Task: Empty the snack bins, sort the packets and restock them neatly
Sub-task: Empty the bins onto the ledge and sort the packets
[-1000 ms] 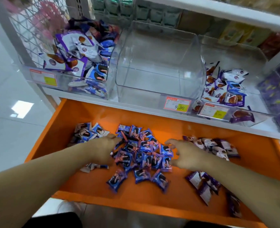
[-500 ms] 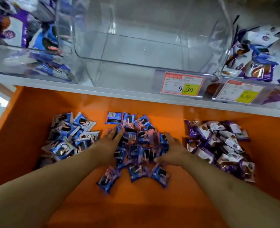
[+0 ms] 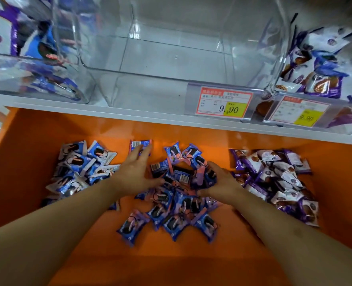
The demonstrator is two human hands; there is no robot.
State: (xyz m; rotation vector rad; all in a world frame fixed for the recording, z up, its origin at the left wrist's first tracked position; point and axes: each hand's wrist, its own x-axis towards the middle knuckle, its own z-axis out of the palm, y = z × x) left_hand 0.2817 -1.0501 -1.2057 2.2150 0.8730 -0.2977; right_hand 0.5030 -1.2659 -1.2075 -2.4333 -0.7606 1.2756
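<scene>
Packets of the blue-pink pile (image 3: 177,195), loosely cupped between the spread left hand (image 3: 134,173) and curled right hand (image 3: 220,182), risk spilling into the neighbouring purple pile (image 3: 274,180).

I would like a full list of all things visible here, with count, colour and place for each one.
middle pile of packets: many, blue and pink, centre of the orange surface, between the hands
left pile of packets: many, blue and white, left on the orange surface
right pile of packets: many, purple and white, right on the orange surface
orange surface: one, orange, below the white shelf
white shelf: one, white, carries the bins
middle bin: one, clear, holds no packets
left bin: one, clear, holds blue and purple packets
right bin: one, clear, holds purple and white packets
price labels: two, red and yellow, front of the middle and right bins
left hand: fingers spread, resting on the middle pile
right hand: fingers curled at the pile's right edge; grip unclear
</scene>
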